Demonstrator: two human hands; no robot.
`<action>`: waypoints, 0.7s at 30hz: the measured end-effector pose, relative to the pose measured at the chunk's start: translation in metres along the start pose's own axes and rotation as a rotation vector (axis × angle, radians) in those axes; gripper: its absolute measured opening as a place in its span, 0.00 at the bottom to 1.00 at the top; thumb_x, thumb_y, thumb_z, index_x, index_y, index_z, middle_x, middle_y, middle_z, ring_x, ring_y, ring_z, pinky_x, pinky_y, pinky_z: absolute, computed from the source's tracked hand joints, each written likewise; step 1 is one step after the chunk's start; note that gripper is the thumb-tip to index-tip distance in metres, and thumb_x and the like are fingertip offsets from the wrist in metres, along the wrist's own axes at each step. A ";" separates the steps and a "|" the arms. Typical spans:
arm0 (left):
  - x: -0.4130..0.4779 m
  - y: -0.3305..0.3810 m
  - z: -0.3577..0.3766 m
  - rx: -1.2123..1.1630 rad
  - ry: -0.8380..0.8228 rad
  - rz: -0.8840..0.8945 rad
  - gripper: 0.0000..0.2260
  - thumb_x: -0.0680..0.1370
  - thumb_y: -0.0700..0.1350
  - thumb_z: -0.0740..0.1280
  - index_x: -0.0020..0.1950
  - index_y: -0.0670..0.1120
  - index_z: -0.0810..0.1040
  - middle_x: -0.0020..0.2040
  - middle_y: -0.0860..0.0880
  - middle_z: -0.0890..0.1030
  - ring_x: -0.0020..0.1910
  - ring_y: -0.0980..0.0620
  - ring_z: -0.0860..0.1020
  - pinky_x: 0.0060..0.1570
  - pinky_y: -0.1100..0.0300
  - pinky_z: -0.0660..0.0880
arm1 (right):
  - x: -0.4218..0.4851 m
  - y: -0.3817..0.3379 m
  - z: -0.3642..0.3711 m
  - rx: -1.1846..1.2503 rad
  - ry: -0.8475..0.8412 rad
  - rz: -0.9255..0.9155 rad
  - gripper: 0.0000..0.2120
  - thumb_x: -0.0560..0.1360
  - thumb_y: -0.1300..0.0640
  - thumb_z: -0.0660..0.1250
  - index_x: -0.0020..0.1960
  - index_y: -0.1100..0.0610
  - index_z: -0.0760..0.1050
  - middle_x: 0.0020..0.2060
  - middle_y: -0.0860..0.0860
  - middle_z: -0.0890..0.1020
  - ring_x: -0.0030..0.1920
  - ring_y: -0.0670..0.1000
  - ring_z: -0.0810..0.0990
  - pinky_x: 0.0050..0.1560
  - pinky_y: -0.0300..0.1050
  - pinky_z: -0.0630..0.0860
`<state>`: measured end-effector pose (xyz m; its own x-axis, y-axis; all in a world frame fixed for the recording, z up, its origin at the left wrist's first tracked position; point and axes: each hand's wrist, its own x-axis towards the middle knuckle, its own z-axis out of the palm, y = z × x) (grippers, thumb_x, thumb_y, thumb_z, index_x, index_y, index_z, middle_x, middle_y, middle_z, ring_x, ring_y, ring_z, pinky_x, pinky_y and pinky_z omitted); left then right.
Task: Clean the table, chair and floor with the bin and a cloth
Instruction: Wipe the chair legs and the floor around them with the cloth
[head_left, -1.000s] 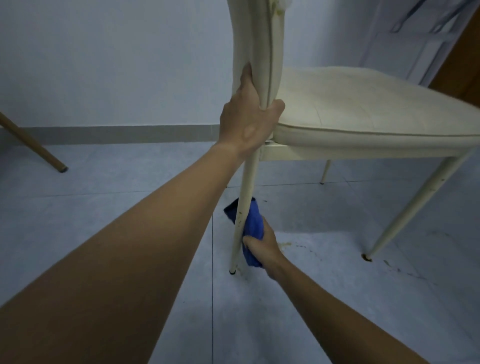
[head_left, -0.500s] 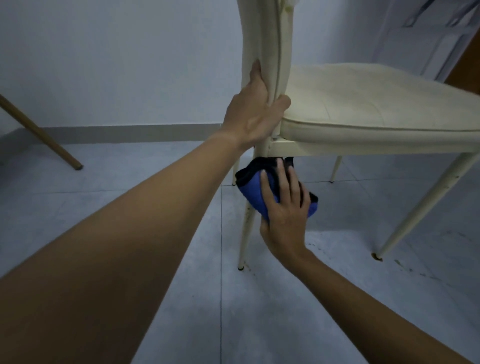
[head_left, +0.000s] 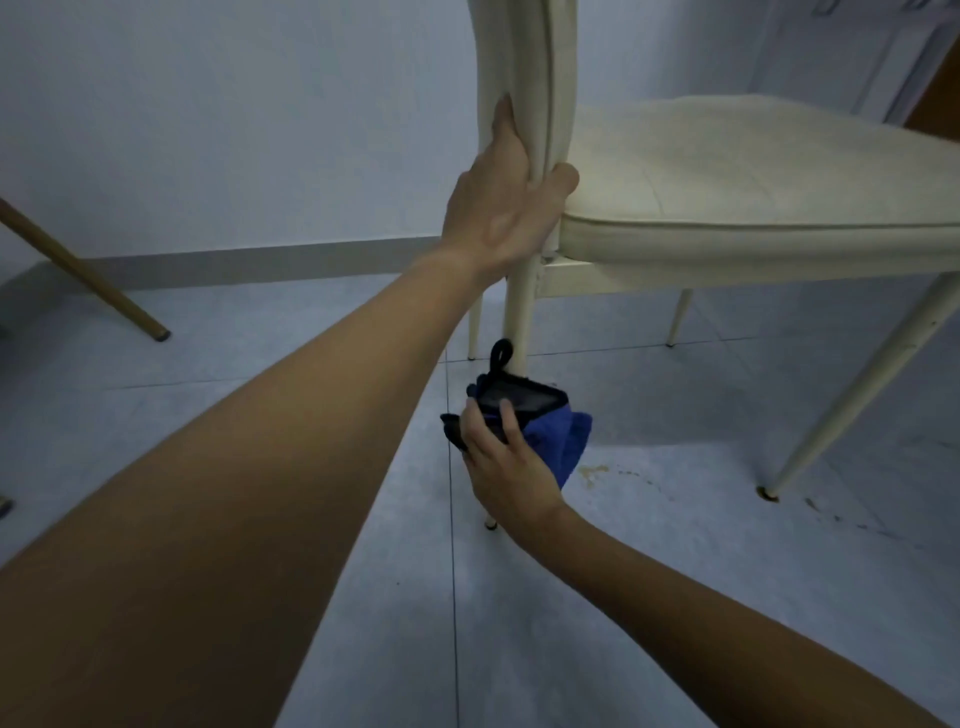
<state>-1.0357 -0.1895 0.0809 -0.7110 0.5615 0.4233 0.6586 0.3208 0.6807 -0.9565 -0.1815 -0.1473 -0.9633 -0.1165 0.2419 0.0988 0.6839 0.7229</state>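
Two hands share the work. The left hand (head_left: 498, 208) grips the chair (head_left: 727, 171) by the side edge of its back, just above the rear corner of the seat, with the thumb hooked to the seat side and the fingers behind. The right hand (head_left: 506, 467) holds the cloth (head_left: 556, 441), fingers curled to press it round the near rear leg (head_left: 519, 312), roughly halfway down.

The cloth looks soft, limp and light, so it should fold round the thin leg easily. Bunching it in the palm suits it better than pinching a corner, and its black loop pokes up loose beside the leg. The chair looks stiff but light on slim legs, and may slide or tip on the smooth floor (head_left: 311, 415). Bracing it low on the back seems a sound hold. Brown stains (head_left: 592, 473) mark the floor just right of the cloth.
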 end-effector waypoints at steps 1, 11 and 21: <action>-0.001 0.001 0.000 0.001 -0.001 -0.002 0.35 0.73 0.54 0.59 0.76 0.45 0.52 0.57 0.45 0.76 0.53 0.43 0.77 0.55 0.48 0.76 | 0.001 -0.008 0.000 -0.029 -0.061 -0.069 0.21 0.78 0.51 0.57 0.68 0.59 0.70 0.70 0.59 0.68 0.72 0.61 0.58 0.69 0.66 0.56; 0.004 -0.005 0.001 0.017 0.005 0.041 0.30 0.77 0.52 0.60 0.76 0.45 0.53 0.52 0.50 0.75 0.48 0.47 0.77 0.49 0.54 0.75 | -0.024 0.028 0.028 -0.165 0.145 -0.489 0.36 0.67 0.63 0.68 0.72 0.48 0.62 0.74 0.53 0.60 0.74 0.58 0.57 0.72 0.60 0.52; 0.002 -0.005 0.003 -0.005 0.044 0.022 0.31 0.77 0.51 0.61 0.76 0.44 0.54 0.58 0.48 0.76 0.52 0.47 0.75 0.51 0.56 0.72 | -0.002 0.093 0.014 -0.084 0.508 -0.111 0.30 0.69 0.59 0.64 0.70 0.48 0.62 0.71 0.58 0.59 0.69 0.61 0.61 0.67 0.62 0.56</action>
<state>-1.0398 -0.1872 0.0768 -0.7064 0.5345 0.4640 0.6731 0.3048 0.6738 -0.9488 -0.1072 -0.0894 -0.7288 -0.5338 0.4288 0.0427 0.5896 0.8066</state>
